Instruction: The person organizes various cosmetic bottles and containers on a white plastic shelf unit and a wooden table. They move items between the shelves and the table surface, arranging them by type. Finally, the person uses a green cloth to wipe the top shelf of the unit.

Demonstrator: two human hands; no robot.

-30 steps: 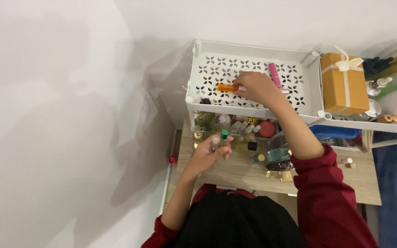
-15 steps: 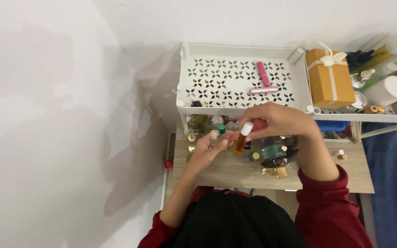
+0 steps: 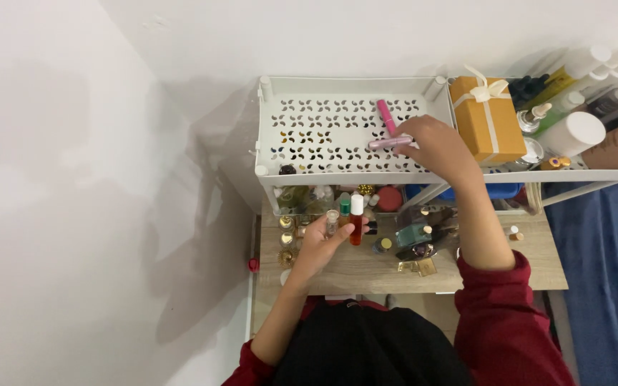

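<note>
My left hand (image 3: 321, 245) is raised over the wooden table (image 3: 366, 270) and holds several small bottles: an orange one with a white cap (image 3: 355, 221), a green-capped one and a clear one. My right hand (image 3: 438, 146) reaches up into the white perforated tray (image 3: 316, 136) on the top shelf. Its fingers are closed on a pale pink tube (image 3: 389, 142). A brighter pink tube (image 3: 385, 116) lies just behind it on the tray.
Many small perfume bottles crowd the table under the shelf, among them a teal one (image 3: 413, 234). An orange gift box with a cream ribbon (image 3: 486, 120) stands right of the tray, then white bottles (image 3: 577, 132). Blue fabric (image 3: 609, 250) lies at the right. White walls are behind and left.
My right hand passed the orange bottle to my left hand at the table, then rose back to the tray and took hold of the pale pink tube.
</note>
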